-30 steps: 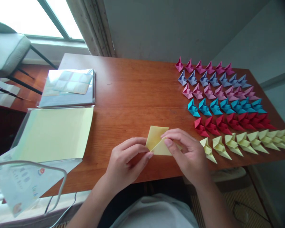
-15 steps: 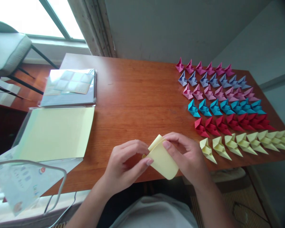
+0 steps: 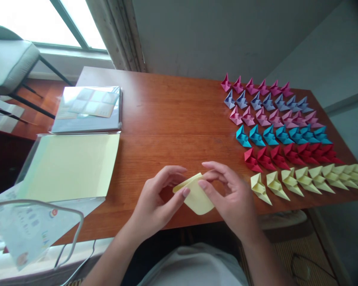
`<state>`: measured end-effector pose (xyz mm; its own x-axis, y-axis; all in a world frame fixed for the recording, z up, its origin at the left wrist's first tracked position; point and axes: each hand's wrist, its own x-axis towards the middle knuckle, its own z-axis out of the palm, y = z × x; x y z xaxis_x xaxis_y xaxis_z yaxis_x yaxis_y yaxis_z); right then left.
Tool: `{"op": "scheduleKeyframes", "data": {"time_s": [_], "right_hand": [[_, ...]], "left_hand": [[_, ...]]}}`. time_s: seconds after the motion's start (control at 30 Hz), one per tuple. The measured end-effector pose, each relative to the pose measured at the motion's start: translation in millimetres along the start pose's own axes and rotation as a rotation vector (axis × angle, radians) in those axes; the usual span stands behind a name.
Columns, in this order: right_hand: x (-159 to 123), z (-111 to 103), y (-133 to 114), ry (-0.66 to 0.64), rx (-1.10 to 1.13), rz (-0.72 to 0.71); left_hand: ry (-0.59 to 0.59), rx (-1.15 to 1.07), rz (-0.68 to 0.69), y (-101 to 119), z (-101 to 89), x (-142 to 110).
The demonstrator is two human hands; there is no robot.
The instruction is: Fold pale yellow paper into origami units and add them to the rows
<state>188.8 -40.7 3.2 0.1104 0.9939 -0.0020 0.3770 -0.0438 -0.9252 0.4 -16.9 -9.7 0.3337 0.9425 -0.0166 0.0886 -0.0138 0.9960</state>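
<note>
A pale yellow sheet of paper (image 3: 199,200), bent over on itself, is held up over the table's near edge between both hands. My left hand (image 3: 158,198) pinches its left side, the thumb on the near face and the fingers curled behind. On the right side, my right hand (image 3: 231,194) grips the paper with the thumb in front, its index finger raised off the sheet. Folded yellow paper pieces (image 3: 276,186) stand in a row to the right of my right hand.
Beyond the yellow row stand rows of folded pieces in red (image 3: 265,158), turquoise (image 3: 270,135), pink (image 3: 261,116), lilac (image 3: 256,101) and magenta (image 3: 250,85). At left lie a stack of yellow paper (image 3: 68,167) and a plastic-wrapped pack (image 3: 86,123). A grey chair (image 3: 13,65) stands beyond.
The yellow paper has turned in my hands and shifted slightly left and up. My right index finger has lifted away from the sheet, and my left fingers have moved up.
</note>
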Motion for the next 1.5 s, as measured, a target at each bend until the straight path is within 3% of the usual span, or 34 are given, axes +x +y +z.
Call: {"op": "scheduleKeyframes", "data": {"time_s": [0.07,0.27,0.67,0.77,0.9,0.97,1.07,1.27,1.5], "right_hand": [[-0.7,1.9,-2.1,-0.001,-0.038,-0.026],[1.2,4.0,-4.7,-0.052,-0.062,-0.082],[1.9,4.8,-4.0,-0.059,-0.045,-0.104],[1.8,5.3,-4.4,-0.038,-0.067,-0.16],[2.2,8.0,-4.3,0.175,-0.242,-0.343],[2.5,10.6,-4.0,0.26,-0.321,-0.463],[2.2,15.4,-4.1,0.264,-0.346,-0.561],[-0.9,21.0,-5.8,0.199,-0.237,-0.428],[0.3,10.1,-14.7,0.14,-0.141,-0.296]], "left_hand": [[-0.051,0.084,-0.005,0.4,-0.8,1.1],[-0.019,0.117,0.008,1.3,-3.1,4.9],[-0.07,0.185,0.089,-0.2,-4.1,3.3],[0.027,0.246,0.163,-3.1,-0.9,3.7],[0.375,0.375,0.364,-3.7,7.6,3.0],[0.334,0.313,0.381,-2.5,13.6,2.7],[0.238,0.164,0.301,-0.6,23.6,3.3],[0.212,-0.122,0.1,1.3,35.5,9.0],[0.228,-0.018,0.121,12.2,24.7,22.6]]}}
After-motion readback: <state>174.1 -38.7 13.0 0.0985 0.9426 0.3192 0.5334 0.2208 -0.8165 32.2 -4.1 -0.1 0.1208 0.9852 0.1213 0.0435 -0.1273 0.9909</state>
